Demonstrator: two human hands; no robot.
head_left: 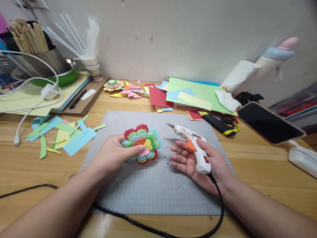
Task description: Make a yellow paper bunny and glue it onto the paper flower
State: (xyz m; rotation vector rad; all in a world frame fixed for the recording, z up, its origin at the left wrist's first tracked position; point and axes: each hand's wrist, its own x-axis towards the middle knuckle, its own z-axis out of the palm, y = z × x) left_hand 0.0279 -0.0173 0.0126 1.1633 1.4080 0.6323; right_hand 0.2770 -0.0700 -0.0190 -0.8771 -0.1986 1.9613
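Observation:
A layered paper flower (148, 143) in red, green, blue, orange, yellow and pink is pinched in my left hand (111, 152), the thumb pressed on its centre. My right hand (194, 174) holds a white hot glue gun (202, 153) with an orange trigger. It lies across the palm under my thumb, while the other fingers are loosely extended, off the trigger. The metal nozzle points up and left towards the flower, a short gap away. Both hands are above a grey cutting mat (153, 195).
Paper scraps (79, 142) lie left of the mat. Behind it are finished paper flowers (114, 86), coloured sheets (195, 87) and a yellow-black utility knife (218, 124). A phone (271, 122) leans at the right. The gun's black cord (133, 223) loops across the front.

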